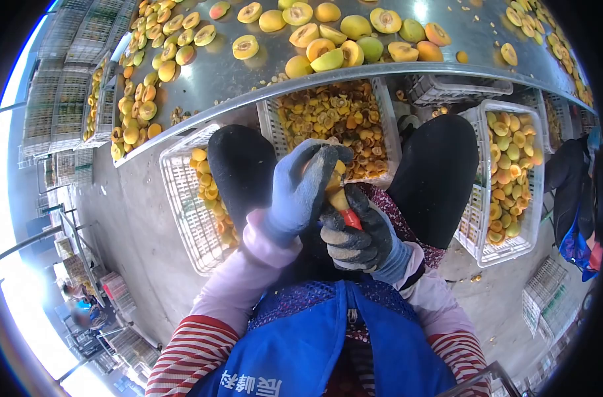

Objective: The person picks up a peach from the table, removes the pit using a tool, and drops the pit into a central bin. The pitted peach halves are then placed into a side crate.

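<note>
My left hand [304,182], in a blue and grey glove, pinches a yellow-orange fruit [338,177] above my lap. My right hand [359,231], gloved in grey and black, is wrapped round a red-handled tool [350,218]. The tool's upper end meets the fruit between both hands; its exact shape is hard to make out. Below the hands, between my knees, a white crate [269,126] holds fruit pieces and scraps. Fruit halves [328,61] lie on the metal table [228,73] beyond.
A white crate of fruit [177,210] stands left of my legs, another crate [476,218] to the right. An empty-looking crate [447,89] sits under the table edge. Another person's dark-clothed leg [566,185] is at the far right. Stacked crates [56,106] stand far left.
</note>
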A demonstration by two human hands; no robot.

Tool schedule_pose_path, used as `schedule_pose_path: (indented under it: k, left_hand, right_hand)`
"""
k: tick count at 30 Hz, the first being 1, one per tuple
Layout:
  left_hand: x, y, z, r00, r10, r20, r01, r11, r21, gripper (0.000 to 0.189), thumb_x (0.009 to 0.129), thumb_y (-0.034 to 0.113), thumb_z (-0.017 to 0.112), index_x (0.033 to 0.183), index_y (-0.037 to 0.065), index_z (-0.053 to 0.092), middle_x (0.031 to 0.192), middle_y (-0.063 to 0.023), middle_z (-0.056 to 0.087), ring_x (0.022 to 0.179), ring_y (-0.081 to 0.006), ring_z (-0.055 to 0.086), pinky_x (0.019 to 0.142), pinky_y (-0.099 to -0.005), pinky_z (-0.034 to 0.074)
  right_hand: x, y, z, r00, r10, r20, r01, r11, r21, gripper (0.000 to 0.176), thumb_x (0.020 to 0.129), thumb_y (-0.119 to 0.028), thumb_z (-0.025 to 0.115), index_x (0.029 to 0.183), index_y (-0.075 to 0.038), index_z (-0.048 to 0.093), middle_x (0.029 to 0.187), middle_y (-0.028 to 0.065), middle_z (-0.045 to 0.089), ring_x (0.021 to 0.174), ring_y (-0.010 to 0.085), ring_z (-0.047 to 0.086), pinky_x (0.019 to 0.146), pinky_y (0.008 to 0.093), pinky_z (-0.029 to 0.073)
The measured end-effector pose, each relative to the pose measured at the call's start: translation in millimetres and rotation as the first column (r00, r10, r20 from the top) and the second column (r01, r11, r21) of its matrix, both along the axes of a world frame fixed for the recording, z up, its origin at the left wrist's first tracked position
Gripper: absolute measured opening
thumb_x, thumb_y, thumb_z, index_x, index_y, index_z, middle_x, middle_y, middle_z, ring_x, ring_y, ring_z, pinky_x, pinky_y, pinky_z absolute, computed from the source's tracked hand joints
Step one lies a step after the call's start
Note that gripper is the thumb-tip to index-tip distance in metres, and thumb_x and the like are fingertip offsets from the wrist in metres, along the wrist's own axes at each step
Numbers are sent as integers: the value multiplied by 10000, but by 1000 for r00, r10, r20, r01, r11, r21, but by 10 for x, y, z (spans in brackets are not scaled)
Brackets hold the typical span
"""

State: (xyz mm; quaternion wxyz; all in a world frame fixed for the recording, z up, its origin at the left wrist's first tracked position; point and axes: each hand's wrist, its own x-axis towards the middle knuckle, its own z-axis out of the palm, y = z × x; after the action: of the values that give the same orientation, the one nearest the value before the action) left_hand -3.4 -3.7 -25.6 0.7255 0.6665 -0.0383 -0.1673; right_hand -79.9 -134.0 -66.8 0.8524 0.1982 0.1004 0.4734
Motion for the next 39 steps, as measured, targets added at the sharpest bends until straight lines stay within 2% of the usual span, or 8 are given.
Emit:
schedule_pose_path:
  k: [6,10,17,22,29,31,37,39]
  left_hand:
    - [-64,-18,-125,975,123,-183,-136,989,-59,252,945,193,528,947,-36,632,824,-62,638,740,-98,552,685,-235,452]
    - [-29,169,-156,978,-134,160,71,936,346,247,935,167,490,912,-24,643,797,-52,630,704,-102,544,664,-227,442]
    - [-173,98,-166,812,112,-572,-348,880,-322,352,976,295,446,937,-4,629,801,-74,629,744,-124,580,706,-248,449]
    - [-168,203,1,930,167,-328,-285,890,-356,326,938,291,525,1046,-11,581,956,-93,622,843,-187,609,760,-290,486]
    - [119,1233,105,813,419,403,-530,820,217,251,893,124,527,1090,-11,602,946,-132,614,879,-253,607,797,-317,484]
    - [276,1946,-10,903,-119,412,-410,45,911,200,851,217,601,962,74,686,942,-152,635,836,-327,599,820,-379,470]
    - [1353,1234,105,890,42,454,-416,478,774,301,809,347,662,944,80,690,923,-137,655,898,-322,614,816,-392,463]
    - [1985,973,-143,861,-84,501,-463,273,843,435,801,379,670,1123,93,610,923,-136,654,903,-320,623,818,-401,472]
  right_hand:
    - [33,106,-163,993,-78,83,53,962,267,548,933,-571,398,983,-46,549,571,-17,404,414,80,396,306,230,339]
    - [-81,84,-167,995,70,74,-51,970,-239,527,947,-565,335,990,-85,547,633,6,426,456,127,356,370,274,294]
    - [-14,125,72,964,-227,138,211,970,121,491,964,-524,369,1069,-69,524,611,11,429,435,96,396,352,249,366]
    - [61,31,-237,968,-224,-114,208,968,-138,481,946,-530,416,1082,-84,530,621,-3,424,456,101,410,384,248,376]
    - [61,-17,-122,974,-190,124,224,735,-640,481,932,-542,438,949,-75,553,627,31,512,435,150,471,366,264,382]
    - [96,-75,-168,977,-197,84,199,688,-698,475,933,-538,440,944,-77,552,621,33,513,441,148,481,367,273,387]
    - [348,84,-209,997,-65,31,58,464,-884,472,908,-559,481,920,-95,566,627,10,524,451,134,486,382,261,395]
    - [406,106,-229,998,-31,51,59,421,-905,462,903,-555,497,919,-99,567,630,11,530,458,131,494,385,256,398]
